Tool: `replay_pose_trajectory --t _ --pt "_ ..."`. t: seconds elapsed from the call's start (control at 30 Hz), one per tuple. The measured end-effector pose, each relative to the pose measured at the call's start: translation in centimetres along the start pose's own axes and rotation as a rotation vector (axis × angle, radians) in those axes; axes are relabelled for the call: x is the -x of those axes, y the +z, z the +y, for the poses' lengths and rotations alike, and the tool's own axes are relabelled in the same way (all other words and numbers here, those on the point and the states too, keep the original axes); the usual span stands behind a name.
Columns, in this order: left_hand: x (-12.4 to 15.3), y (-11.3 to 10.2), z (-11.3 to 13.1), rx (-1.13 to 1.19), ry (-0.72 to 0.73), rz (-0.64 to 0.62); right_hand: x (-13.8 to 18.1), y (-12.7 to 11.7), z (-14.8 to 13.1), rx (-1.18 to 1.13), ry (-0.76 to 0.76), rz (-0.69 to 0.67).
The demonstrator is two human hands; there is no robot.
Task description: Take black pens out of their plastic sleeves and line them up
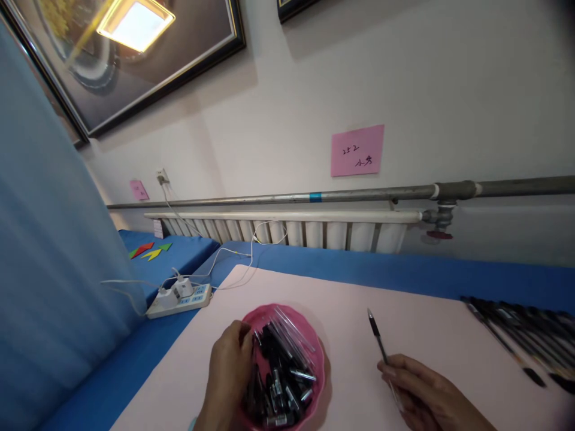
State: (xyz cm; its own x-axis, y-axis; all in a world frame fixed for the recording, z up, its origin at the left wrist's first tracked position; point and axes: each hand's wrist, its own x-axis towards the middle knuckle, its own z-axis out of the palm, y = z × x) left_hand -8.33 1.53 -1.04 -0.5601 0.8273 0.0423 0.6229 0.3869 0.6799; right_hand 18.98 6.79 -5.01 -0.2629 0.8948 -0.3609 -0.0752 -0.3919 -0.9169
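Observation:
A pink scalloped bowl (320,371) holds a jumble of clear pen barrels (291,335), black pen caps (276,389) and other pen parts. At its left rim is my left hand (231,362), fingers curled closed over the edge among the parts; whatever is between the fingertips is hidden. To the right of the bowl, my right hand (420,389) pinches a ballpoint pen (380,341) with a clear barrel and black grip. The uncapped tip points up and away from me. This pen is raised over a pale pink sheet (345,299).
Several assembled pens (521,335) lie in a row on the right. A white power strip (179,301) with plugs and white cables sits at the left on the blue tabletop (112,353). Behind are a radiator (291,230) and a pipe (372,195). A blue curtain (54,239) hangs left.

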Motion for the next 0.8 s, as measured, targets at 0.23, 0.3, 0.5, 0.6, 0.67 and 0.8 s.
replay_pose_trajectory --t 0.23,0.3,0.5,0.6,0.67,0.8 --pt "1.2 0.4 -0.1 -0.369 0.046 -0.123 -0.2 0.0 -0.1 0.057 -0.012 -0.025" --pt "1.3 0.9 0.0 -0.347 0.048 -0.129 -0.2 0.0 -0.2 0.056 0.004 -0.022" --pt "0.6 0.2 -0.1 -0.186 -0.033 -0.147 -0.4 -0.1 -0.1 0.067 0.002 -0.027" --pt "0.0 -0.9 -0.6 -0.047 -0.071 -0.088 -0.3 -0.1 0.2 0.06 -0.012 -0.027" --pt "-0.3 -1.3 -0.9 0.051 -0.09 -0.071 -0.3 -0.2 0.3 0.048 -0.015 -0.031" --pt "-0.5 -1.3 -1.4 0.318 -0.147 -0.149 -0.1 -0.3 0.2 0.043 -0.011 -0.044"
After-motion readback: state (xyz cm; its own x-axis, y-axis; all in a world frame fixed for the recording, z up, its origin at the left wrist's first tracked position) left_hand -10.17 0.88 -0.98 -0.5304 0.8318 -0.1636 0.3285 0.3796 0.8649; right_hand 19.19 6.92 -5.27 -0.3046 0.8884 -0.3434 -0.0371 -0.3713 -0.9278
